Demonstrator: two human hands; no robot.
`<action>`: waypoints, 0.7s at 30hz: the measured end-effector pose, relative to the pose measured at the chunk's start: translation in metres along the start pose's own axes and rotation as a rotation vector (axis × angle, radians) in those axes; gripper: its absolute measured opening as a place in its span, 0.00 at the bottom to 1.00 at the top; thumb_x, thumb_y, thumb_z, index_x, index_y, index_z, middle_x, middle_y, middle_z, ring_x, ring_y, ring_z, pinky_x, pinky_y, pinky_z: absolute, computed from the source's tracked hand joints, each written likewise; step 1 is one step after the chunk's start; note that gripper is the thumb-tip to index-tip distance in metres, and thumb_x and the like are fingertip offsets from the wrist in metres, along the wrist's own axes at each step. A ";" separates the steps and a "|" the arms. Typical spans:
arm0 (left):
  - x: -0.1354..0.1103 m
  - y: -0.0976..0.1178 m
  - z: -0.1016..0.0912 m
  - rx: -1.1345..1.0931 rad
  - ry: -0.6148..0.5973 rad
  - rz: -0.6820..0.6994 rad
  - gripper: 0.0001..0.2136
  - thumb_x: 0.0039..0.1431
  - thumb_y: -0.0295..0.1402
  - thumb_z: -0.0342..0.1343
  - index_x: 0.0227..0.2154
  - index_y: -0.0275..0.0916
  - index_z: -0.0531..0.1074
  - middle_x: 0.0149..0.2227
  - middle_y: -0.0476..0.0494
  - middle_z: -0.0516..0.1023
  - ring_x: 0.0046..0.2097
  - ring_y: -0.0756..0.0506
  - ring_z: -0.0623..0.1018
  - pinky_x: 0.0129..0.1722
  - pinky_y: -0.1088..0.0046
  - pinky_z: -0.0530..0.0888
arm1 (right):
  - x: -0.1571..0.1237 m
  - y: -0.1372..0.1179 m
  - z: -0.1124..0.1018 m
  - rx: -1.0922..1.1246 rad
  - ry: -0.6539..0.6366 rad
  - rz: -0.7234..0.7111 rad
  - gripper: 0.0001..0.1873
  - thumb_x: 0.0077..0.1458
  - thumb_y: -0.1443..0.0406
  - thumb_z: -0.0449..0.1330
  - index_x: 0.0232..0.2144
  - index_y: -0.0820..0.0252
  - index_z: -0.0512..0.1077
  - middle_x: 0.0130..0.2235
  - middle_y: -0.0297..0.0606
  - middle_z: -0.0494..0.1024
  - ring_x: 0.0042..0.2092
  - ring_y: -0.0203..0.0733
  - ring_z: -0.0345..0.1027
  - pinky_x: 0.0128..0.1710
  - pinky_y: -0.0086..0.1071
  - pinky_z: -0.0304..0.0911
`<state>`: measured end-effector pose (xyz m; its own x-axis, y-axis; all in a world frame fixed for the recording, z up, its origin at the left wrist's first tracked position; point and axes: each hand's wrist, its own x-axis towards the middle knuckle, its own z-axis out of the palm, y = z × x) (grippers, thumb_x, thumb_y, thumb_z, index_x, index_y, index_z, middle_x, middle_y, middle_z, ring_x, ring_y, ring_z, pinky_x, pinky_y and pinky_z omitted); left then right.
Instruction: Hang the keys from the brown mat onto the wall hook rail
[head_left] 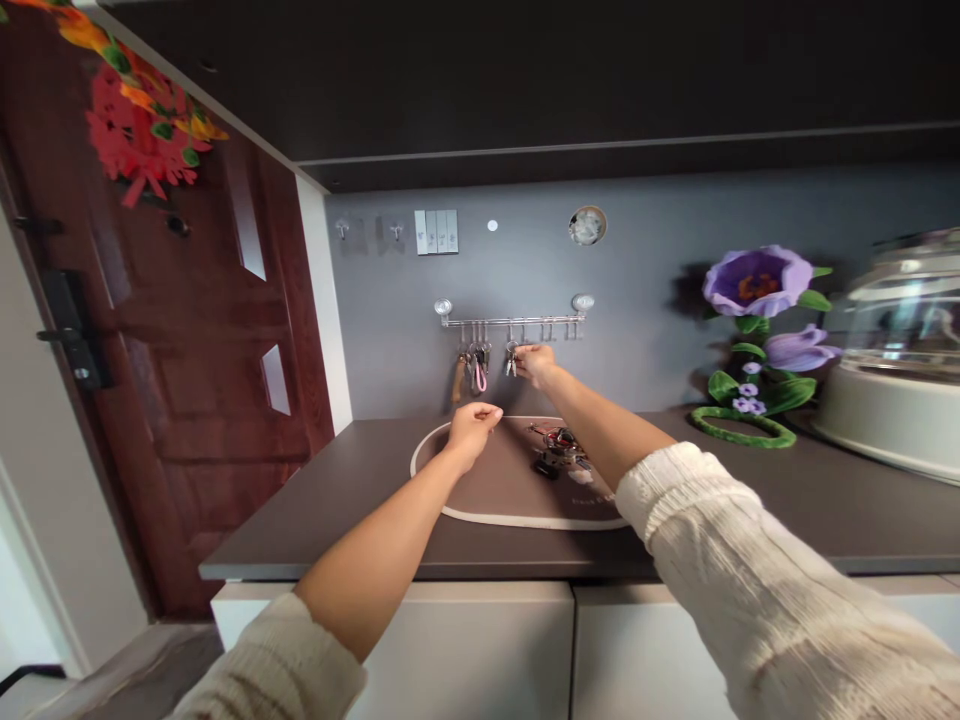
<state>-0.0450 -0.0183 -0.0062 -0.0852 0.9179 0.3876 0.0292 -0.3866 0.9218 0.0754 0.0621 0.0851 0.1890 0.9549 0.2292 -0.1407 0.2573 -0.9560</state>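
My right hand (pixel 537 364) reaches to the wall and pinches a ring of keys (pixel 511 362) at a hook of the clear hook rail (pixel 517 321). Small silver keys dangle from that ring. Lower and to the left, my left hand (pixel 472 432) hovers over the mat with its thumb and fingers drawn together; nothing shows between them. Several other key sets (pixel 478 368) hang on the rail's left hooks, one with a pink loop and one with a brown tag. A heap of keys (pixel 561 450) lies on the brown mat (pixel 495 500), partly behind my right forearm.
The mat rests on a dark countertop (pixel 337 530) above white cabinets. Purple flowers (pixel 757 285) and a clear-topped white appliance (pixel 892 400) stand at the right. A dark shelf (pixel 570 80) overhangs the counter. At left is a reddish-brown door (pixel 195 390).
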 end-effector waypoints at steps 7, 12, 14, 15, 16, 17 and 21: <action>-0.003 0.003 -0.001 0.004 0.016 -0.012 0.07 0.41 0.34 0.59 0.23 0.34 0.72 0.18 0.51 0.66 0.22 0.55 0.63 0.24 0.78 0.61 | 0.002 0.002 -0.004 -0.038 -0.019 -0.020 0.09 0.42 0.76 0.55 0.16 0.63 0.62 0.14 0.28 0.62 0.17 0.26 0.56 0.20 0.21 0.57; -0.003 0.005 -0.001 -0.004 0.029 -0.037 0.07 0.40 0.33 0.60 0.22 0.35 0.72 0.17 0.52 0.65 0.21 0.55 0.62 0.24 0.77 0.61 | 0.000 0.001 -0.007 -0.068 -0.002 -0.023 0.08 0.44 0.74 0.55 0.17 0.63 0.64 0.17 0.31 0.67 0.20 0.27 0.60 0.23 0.23 0.60; -0.003 0.006 -0.002 -0.011 0.040 -0.041 0.07 0.39 0.33 0.60 0.22 0.34 0.72 0.17 0.52 0.65 0.21 0.55 0.62 0.24 0.77 0.61 | -0.003 -0.001 -0.010 -0.075 0.002 -0.022 0.08 0.44 0.75 0.55 0.17 0.63 0.64 0.18 0.32 0.69 0.21 0.28 0.62 0.25 0.23 0.60; -0.003 0.006 -0.002 -0.013 0.046 -0.039 0.07 0.39 0.33 0.60 0.22 0.34 0.72 0.17 0.52 0.66 0.21 0.55 0.62 0.25 0.77 0.61 | -0.006 -0.002 -0.011 -0.078 0.004 -0.021 0.08 0.44 0.76 0.54 0.17 0.64 0.64 0.19 0.32 0.69 0.21 0.28 0.62 0.25 0.24 0.61; -0.003 0.007 -0.003 -0.014 0.055 -0.036 0.07 0.40 0.33 0.60 0.23 0.34 0.72 0.17 0.52 0.66 0.21 0.55 0.63 0.25 0.77 0.62 | -0.009 -0.003 -0.012 -0.081 0.005 -0.018 0.09 0.45 0.76 0.54 0.17 0.64 0.65 0.19 0.32 0.70 0.22 0.28 0.63 0.26 0.24 0.61; -0.003 0.008 -0.005 -0.016 0.069 -0.032 0.07 0.40 0.32 0.60 0.23 0.34 0.73 0.17 0.52 0.66 0.21 0.55 0.63 0.25 0.77 0.62 | -0.012 -0.005 -0.014 -0.081 0.004 -0.015 0.09 0.45 0.77 0.54 0.18 0.64 0.65 0.19 0.33 0.70 0.22 0.28 0.63 0.27 0.24 0.62; -0.004 0.014 -0.008 -0.018 0.132 -0.060 0.05 0.42 0.31 0.59 0.24 0.34 0.73 0.17 0.52 0.67 0.21 0.55 0.63 0.26 0.77 0.63 | -0.030 -0.014 -0.024 -0.050 -0.049 0.000 0.08 0.47 0.77 0.53 0.21 0.65 0.67 0.22 0.35 0.72 0.24 0.29 0.65 0.29 0.26 0.63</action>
<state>-0.0523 -0.0281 0.0053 -0.2161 0.9200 0.3269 0.0024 -0.3343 0.9425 0.0953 0.0267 0.0872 0.1412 0.9612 0.2371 -0.0919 0.2512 -0.9636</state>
